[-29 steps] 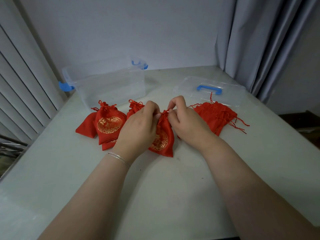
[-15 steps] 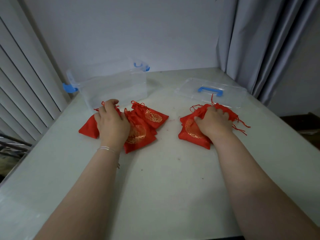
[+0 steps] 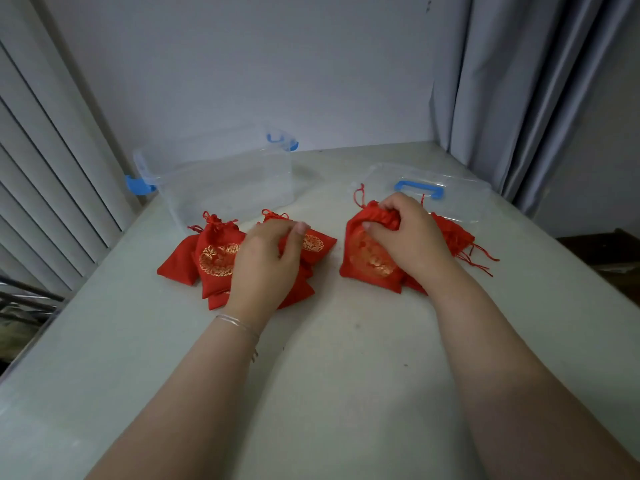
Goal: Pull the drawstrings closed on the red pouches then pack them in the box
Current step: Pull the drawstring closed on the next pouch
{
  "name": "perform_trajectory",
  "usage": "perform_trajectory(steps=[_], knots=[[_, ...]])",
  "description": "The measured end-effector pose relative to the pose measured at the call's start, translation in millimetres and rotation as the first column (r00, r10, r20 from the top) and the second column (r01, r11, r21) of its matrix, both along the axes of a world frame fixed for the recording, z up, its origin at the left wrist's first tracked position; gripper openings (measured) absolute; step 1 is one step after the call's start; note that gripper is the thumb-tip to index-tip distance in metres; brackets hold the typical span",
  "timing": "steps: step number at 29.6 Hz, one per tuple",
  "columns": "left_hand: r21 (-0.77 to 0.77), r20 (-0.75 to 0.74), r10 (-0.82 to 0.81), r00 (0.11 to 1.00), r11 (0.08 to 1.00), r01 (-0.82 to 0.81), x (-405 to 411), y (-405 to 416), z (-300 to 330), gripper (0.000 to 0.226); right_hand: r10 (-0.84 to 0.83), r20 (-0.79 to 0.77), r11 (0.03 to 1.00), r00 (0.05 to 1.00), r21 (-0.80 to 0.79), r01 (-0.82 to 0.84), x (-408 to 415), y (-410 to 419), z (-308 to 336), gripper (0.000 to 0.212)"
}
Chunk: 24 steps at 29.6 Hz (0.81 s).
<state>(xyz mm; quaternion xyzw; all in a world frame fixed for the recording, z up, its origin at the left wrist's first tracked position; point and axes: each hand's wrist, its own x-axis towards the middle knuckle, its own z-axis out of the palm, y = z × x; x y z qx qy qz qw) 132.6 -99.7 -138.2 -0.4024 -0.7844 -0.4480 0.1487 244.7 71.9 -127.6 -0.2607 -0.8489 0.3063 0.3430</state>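
A pile of red pouches with gold emblems and drawn-tight tops [image 3: 216,258] lies left of centre on the table. My left hand [image 3: 266,265] rests over the right part of that pile, fingers relaxed, holding nothing. To the right, my right hand [image 3: 412,237] grips the open mouth of another red pouch [image 3: 370,261], with its bottom edge resting on the table. Behind that hand lie more loose red pouches [image 3: 453,233] with trailing strings. The clear plastic box [image 3: 242,181] with blue latches stands empty behind the left pile.
The box's clear lid [image 3: 460,202] with a blue handle lies flat at the back right. A grey curtain [image 3: 519,98] hangs at the right, vertical blinds [image 3: 52,168] at the left. The table edge drops off on both sides.
My left hand laid the closed pouch on the left pile and has slid right across it. My right hand went to the right pile and has pulled one open pouch up by its mouth.
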Motion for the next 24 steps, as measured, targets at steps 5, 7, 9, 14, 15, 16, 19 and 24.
perform_trajectory(steps=[5, 7, 9, 14, 15, 16, 19, 24], knots=[[0.018, 0.222, -0.199, 0.954, 0.98, 0.2, 18, 2, 7, 0.038, 0.262, -0.106, 0.965, 0.959, 0.052, -0.258, 0, -35, 10, 0.025], [0.113, 0.295, -0.251, 0.922, 0.967, 0.227, 20, 3, 12, 0.023, 0.319, -0.097, 0.948, 0.943, 0.037, -0.317, 1, -43, 11, 0.025], [0.214, 0.357, -0.29, 0.888, 0.951, 0.224, 19, 2, 14, 0.023, 0.35, -0.063, 0.936, 0.934, -0.016, -0.352, 0, -48, 11, 0.025], [0.342, 0.568, -0.352, 0.744, 0.923, 0.176, 18, -2, 16, 0.012, 0.345, 0.044, 0.93, 0.937, -0.153, -0.335, -2, -47, 6, 0.036], [0.362, 0.603, -0.35, 0.717, 0.921, 0.144, 16, -2, 14, 0.013, 0.328, 0.084, 0.934, 0.941, -0.177, -0.309, -2, -45, 4, 0.04], [0.387, 0.642, -0.353, 0.68, 0.916, 0.11, 15, -1, 13, 0.013, 0.307, 0.13, 0.941, 0.943, -0.188, -0.28, -3, -44, 3, 0.043], [0.396, 0.738, -0.332, 0.587, 0.918, 0.021, 7, 1, 6, 0.02, 0.276, 0.229, 0.952, 0.933, -0.202, -0.231, -5, -38, 2, 0.036], [0.366, 0.786, -0.276, 0.553, 0.929, -0.056, -2, 0, 3, 0.037, 0.364, 0.263, 0.901, 0.893, -0.342, -0.267, -3, -25, -1, 0.03]])
